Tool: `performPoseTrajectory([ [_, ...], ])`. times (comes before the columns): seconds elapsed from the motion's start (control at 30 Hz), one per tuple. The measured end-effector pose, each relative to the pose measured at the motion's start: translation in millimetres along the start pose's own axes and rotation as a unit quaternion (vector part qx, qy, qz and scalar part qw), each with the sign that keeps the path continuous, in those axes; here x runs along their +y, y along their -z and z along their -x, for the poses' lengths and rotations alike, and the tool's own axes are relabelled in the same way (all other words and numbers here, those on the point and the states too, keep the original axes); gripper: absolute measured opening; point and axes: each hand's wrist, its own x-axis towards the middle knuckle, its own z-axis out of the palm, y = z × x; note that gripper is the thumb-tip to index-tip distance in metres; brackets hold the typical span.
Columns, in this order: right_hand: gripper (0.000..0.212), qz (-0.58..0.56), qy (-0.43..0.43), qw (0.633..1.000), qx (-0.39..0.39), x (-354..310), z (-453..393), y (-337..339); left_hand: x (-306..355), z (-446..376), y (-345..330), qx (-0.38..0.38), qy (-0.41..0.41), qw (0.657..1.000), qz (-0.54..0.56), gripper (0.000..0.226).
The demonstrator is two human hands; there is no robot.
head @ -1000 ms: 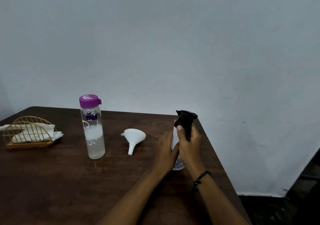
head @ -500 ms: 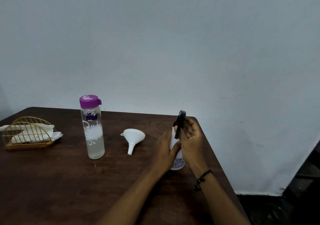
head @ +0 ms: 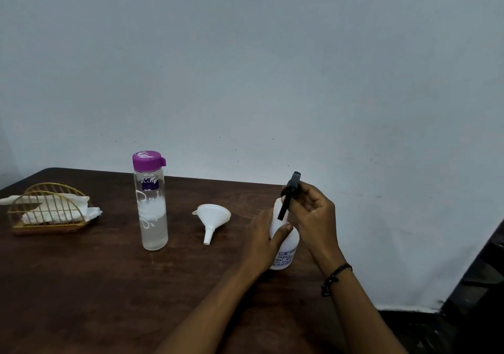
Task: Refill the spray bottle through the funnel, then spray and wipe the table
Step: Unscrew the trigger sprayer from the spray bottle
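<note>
A person sits at a dark wooden table (head: pixel 81 285) against a pale grey wall, seen from their own head looking down. At about 4 o'clock from the table's middle, near its right edge, a small white spray bottle (head: pixel 283 244) stands upright. The left hand (head: pixel 261 240) wraps around the bottle's body, thumb across the front, steadying it. The right hand (head: pixel 313 217) curls around the black trigger head (head: pixel 289 194) at the top of the bottle, apparently unscrewing it; whether the head is already free of the neck cannot be told.

At 9 o'clock from the spray bottle, a white funnel (head: pixel 211 217) lies on its side, spout pointing toward the viewer. Further toward 9 o'clock stands a tall clear water bottle (head: pixel 151 203) with a purple cap (head: pixel 147 160), roughly half full. At the far 9 o'clock edge, a gold wire holder (head: pixel 46 212) contains white tissues (head: pixel 57 209).

Likely risks from here: the spray bottle stands close to the table's right edge, so a hard twist or a slipping left hand could knock it to the floor. Lifting the head out may drip liquid from its dip tube. The funnel, being light, could tip in the narrow neck during pouring and spill water.
</note>
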Motion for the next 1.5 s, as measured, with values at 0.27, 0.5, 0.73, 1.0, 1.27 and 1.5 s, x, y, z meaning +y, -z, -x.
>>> performPoseTrajectory([
  [0.27, 0.026, -0.042, 0.059, 0.994, 0.086, -39.1, -20.9, -2.8, -2.1, 0.4, 2.2, 0.005, 0.0, 1.0, -0.022, 0.035],
  [0.5, 0.022, -0.124, 0.087, 0.966, 0.21, -71.8, -56.8, 10.9, -0.4, 0.9, 8.7, 0.02, -0.004, 0.998, -0.058, 0.03],
  [0.73, 0.029, -0.091, 0.081, 0.951, 0.285, -59.5, -81.2, 38.5, -1.6, 4.4, 12.5, 0.029, -0.008, 0.997, -0.064, 0.03],
  [1.0, 0.024, 0.231, -0.079, 0.96, 0.134, 30.3, -87.1, 60.4, -4.0, 5.1, 12.6, 0.032, -0.011, 0.996, -0.077, 0.032],
  [1.27, 0.049, 0.462, -0.218, 0.857, -0.064, 79.9, -89.3, 56.0, -4.5, 5.2, 13.9, 0.031, -0.016, 0.994, -0.102, 0.031],
  [1.5, 0.041, 0.512, -0.213, 0.828, -0.083, 91.6, -80.4, 43.6, -5.5, 6.7, 17.1, 0.037, -0.039, 0.99, -0.134, 0.036],
])
